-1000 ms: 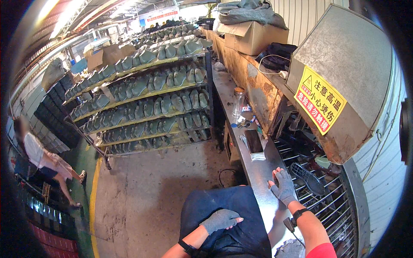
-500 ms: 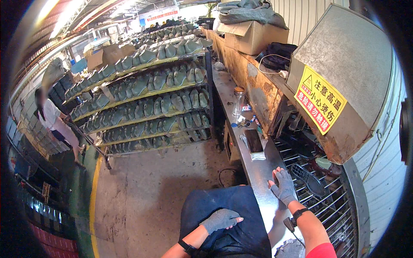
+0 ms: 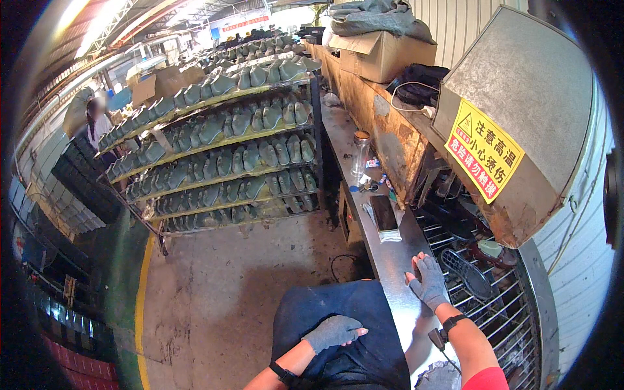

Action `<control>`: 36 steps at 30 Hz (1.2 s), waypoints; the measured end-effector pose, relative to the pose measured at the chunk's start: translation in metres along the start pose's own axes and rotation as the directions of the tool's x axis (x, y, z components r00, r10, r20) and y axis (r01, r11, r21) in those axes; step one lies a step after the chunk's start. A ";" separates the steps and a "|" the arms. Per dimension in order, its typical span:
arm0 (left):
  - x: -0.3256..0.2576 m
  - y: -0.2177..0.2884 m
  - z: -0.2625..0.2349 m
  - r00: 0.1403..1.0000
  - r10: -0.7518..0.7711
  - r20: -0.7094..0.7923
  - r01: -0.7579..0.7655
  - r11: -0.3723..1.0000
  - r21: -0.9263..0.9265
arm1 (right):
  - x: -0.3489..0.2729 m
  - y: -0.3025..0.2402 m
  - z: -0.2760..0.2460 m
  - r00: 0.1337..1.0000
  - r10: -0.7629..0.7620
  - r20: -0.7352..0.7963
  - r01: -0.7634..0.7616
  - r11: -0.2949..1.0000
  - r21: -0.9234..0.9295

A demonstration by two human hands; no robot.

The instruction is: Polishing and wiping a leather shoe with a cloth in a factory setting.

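Observation:
My left hand [image 3: 333,333], in a grey fingerless glove, rests flat on my dark blue apron [image 3: 338,325] over my lap and holds nothing. Wearing the same kind of glove, my right hand [image 3: 429,281] lies palm down with fingers spread on the edge of the steel workbench [image 3: 390,257], beside the wire conveyor rack [image 3: 494,305]. A dark shoe sole [image 3: 467,273] lies on the wire rack just right of that hand. A black phone-like slab [image 3: 383,213] sits on the bench further ahead.
A tiered rack full of grey-green shoe lasts [image 3: 227,149] stands across the concrete floor [image 3: 227,292]. A metal oven hood with a yellow warning sign [image 3: 500,130] hangs over the conveyor at right. A glass jar [image 3: 361,153] and small items sit on the bench. A person [image 3: 91,120] stands far left.
The person at the far left has walked from the lower left toward the back along the rack. Both my hands stay where they were.

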State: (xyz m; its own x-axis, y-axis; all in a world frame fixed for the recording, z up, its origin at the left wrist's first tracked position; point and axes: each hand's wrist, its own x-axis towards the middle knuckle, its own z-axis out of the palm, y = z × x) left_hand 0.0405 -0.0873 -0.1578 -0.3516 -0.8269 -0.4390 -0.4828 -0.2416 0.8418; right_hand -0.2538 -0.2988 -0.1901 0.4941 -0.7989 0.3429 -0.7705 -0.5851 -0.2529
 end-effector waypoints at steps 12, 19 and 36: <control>0.001 -0.004 0.001 1.000 -0.024 0.004 0.024 0.999 -0.038 | 0.001 -0.005 -0.004 1.000 0.003 0.004 -0.003 1.000 0.019; 0.004 -0.008 0.002 1.000 -0.003 0.002 0.003 1.000 -0.020 | 0.000 -0.001 -0.001 0.999 -0.025 -0.030 0.025 1.000 0.012; 0.002 -0.003 0.001 1.000 -0.001 0.005 0.001 1.000 -0.020 | -0.001 -0.001 -0.001 1.000 -0.010 -0.013 0.010 1.000 0.028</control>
State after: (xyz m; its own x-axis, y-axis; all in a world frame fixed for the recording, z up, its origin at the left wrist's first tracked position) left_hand 0.0407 -0.0876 -0.1616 -0.3554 -0.8238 -0.4417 -0.4671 -0.2528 0.8473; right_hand -0.2542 -0.2973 -0.1889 0.4962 -0.7914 0.3571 -0.7541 -0.5967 -0.2743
